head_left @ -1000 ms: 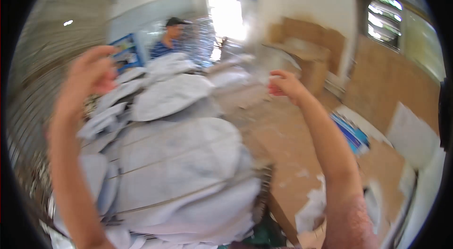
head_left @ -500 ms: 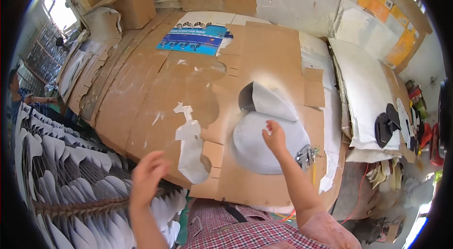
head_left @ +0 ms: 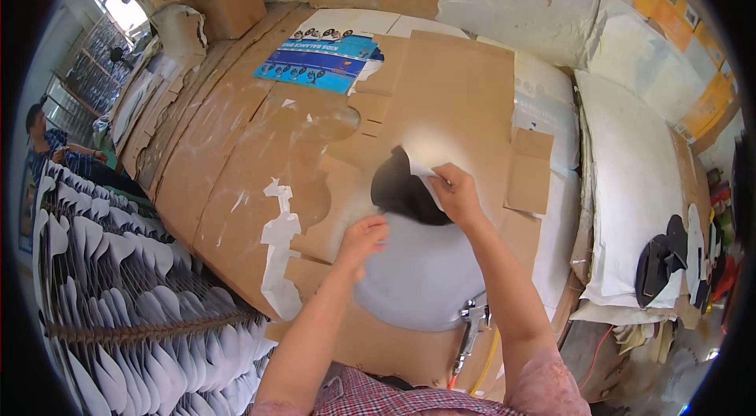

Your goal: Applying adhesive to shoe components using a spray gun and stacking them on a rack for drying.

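A flexible sheet, pale on one face and dark on the other (head_left: pixel 400 189), is curled up at mid-table. My right hand (head_left: pixel 457 191) pinches its pale upper right edge between thumb and fingers. Below it lies a rounded light-grey sheet or stack of sheets (head_left: pixel 417 278); how many layers there are I cannot tell. My left hand (head_left: pixel 365 241) is over the left rim of this grey piece, fingers loosely apart and holding nothing. A metal spray gun (head_left: pixel 470 329) with a red hose rests at the grey piece's lower right, beside my right forearm.
Cardboard (head_left: pixel 228 148) covers the table, with a blue printed piece (head_left: pixel 319 61) at the back. A rack of many grey-white cut shapes (head_left: pixel 150 290) stands at left, with a seated person (head_left: pixel 59 148) behind it. Black shapes (head_left: pixel 661 262) hang at right against white-covered boards (head_left: pixel 630 187).
My right hand has closed on the edge of the sheet, which now shows more of its dark face. My left hand has moved right, from over the rack to the grey piece.
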`<state>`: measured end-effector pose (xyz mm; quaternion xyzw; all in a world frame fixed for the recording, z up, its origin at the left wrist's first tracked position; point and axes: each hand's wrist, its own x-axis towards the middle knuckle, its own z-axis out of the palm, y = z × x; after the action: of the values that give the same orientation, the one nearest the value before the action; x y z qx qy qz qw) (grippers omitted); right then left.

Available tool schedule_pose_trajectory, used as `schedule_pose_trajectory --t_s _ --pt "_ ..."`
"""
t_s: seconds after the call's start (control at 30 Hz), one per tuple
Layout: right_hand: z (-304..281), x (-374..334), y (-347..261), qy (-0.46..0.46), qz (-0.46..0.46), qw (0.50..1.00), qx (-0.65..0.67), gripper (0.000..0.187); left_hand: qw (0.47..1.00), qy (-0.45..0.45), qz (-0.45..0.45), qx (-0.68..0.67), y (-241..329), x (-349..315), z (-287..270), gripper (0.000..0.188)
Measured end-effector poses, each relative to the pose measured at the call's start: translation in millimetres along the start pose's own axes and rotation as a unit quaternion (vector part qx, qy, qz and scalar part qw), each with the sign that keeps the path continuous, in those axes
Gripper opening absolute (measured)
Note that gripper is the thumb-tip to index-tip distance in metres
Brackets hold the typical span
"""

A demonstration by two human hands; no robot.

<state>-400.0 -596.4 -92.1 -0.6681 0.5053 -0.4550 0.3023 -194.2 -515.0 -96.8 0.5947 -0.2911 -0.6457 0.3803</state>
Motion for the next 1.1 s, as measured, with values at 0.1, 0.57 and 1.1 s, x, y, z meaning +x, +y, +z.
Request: schedule_pose_trajectory --t_s 0.1,0.57,1.1 --pt "-27 8 -45 -0.004 0.01 0.997 0.073 0.01 0.999 -0.021 0.01 -0.044 17 -15 33 0.04" --pt "-74 -79 52 0.247 0.322 0.914 0.031 0.033 0.797 0.0 0.385 0.466 -60 12 66 0.043" --pt "48 -81 66 -0.137 -0.034 0.924 -0.357 0.061 0.724 0.024 0.228 0.651 -55 18 -34 0.051"
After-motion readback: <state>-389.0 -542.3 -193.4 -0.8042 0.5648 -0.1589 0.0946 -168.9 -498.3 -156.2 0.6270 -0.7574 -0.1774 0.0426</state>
